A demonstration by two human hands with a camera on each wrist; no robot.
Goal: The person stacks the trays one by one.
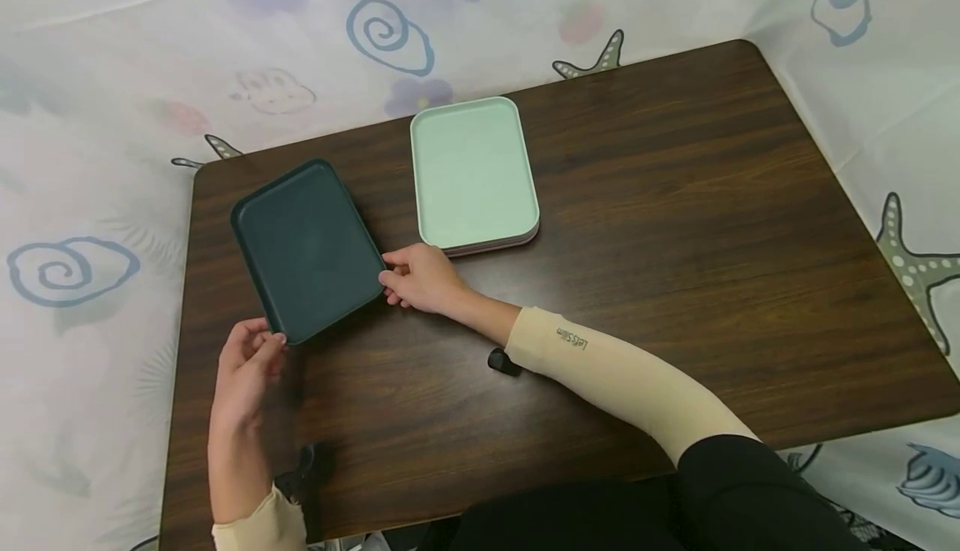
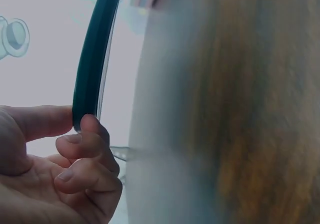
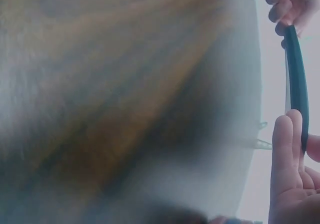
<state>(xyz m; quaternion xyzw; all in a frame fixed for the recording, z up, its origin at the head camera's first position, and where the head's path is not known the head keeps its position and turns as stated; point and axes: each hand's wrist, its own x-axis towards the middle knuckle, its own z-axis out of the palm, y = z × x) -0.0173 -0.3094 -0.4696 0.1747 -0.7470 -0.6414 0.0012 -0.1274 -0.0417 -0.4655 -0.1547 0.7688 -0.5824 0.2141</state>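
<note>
A dark green rectangular tray (image 1: 307, 251) is held at its two near corners, left of the table's middle and turned at an angle. My left hand (image 1: 246, 363) pinches the near left corner, thumb on one face and fingers on the other, as the left wrist view shows with the tray edge-on (image 2: 95, 59). My right hand (image 1: 422, 278) pinches the near right corner between thumb and fingers. Both wrist views show the tray raised above the tabletop. Just beyond my right hand lies a stack of trays with a pale green tray (image 1: 476, 172) on top.
The dark wooden table (image 1: 675, 242) stretches away to the right. A patterned white cloth (image 1: 315, 51) hangs behind the table and along its sides. Beneath the pale green tray, the rims of other trays (image 1: 495, 245) show.
</note>
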